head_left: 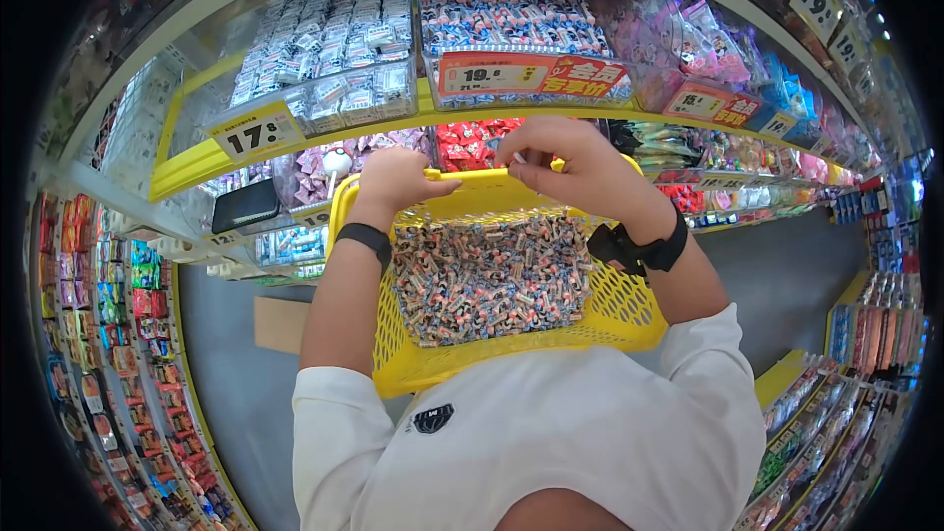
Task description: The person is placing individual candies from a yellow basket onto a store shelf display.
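A yellow plastic basket (629, 320) with perforated sides stands in front of my body, its near rim close to the white shirt. Small wrapped candies (492, 280) with bluish, white and reddish wrappers cover its bottom. My left hand (398, 179) grips the far rim at the left, thumb along the top edge, the other fingers mostly hidden. Above the same rim, further right, my right hand (560, 162) has its fingers curled and pinched together. Something small and whitish shows at its fingertips; I cannot tell what it is. Both wrists wear black bands.
Ahead, a shelf with a yellow edge (393, 130) carries clear bins of wrapped candies (516, 15) and price tags (258, 132). A dark phone-like slab (246, 206) lies at the lower shelf. Cardboard (280, 323) rests on the grey floor. Packed snack racks (128, 334) flank both sides.
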The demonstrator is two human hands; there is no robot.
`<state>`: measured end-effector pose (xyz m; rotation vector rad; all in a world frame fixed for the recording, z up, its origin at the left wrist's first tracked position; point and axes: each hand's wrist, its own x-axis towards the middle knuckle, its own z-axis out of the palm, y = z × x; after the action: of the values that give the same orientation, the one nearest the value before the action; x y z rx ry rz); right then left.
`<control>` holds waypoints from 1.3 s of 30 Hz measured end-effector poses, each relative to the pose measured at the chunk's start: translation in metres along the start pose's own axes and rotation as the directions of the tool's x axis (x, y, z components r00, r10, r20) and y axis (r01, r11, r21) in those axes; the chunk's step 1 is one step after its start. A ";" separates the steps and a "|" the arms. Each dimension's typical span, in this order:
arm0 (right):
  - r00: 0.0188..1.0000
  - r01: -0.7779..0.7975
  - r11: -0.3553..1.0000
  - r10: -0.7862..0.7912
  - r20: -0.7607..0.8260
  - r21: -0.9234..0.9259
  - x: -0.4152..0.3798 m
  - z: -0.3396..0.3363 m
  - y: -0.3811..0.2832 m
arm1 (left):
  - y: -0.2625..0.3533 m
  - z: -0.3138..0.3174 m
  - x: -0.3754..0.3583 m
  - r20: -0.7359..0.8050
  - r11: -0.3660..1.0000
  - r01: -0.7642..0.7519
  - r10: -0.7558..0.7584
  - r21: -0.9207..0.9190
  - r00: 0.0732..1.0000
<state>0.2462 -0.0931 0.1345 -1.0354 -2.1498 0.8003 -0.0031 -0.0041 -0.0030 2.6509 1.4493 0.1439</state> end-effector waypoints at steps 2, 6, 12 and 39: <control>0.998 0.020 1.000 -0.020 -0.058 0.011 0.011 -0.015 -0.016 | 0.001 -0.002 0.000 -0.001 1.000 -0.002 0.002 -0.002 1.000; 0.981 0.019 0.992 0.005 -0.192 0.123 0.039 -0.028 -0.035 | 0.001 -0.004 0.000 0.030 1.000 0.007 -0.007 -0.011 1.000; 0.981 -0.108 0.994 0.102 -0.167 -0.028 0.089 -0.054 -0.035 | 0.002 -0.007 0.000 0.064 1.000 0.016 -0.015 -0.022 0.998; 0.836 -0.469 0.857 0.508 0.205 -0.212 0.196 -0.052 0.006 | -0.002 0.000 0.002 -0.023 0.997 -0.057 0.056 -0.046 0.998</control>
<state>0.1883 0.0844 0.2137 -1.6926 -2.2070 1.0617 -0.0038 -0.0015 -0.0034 2.6620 1.3612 0.2096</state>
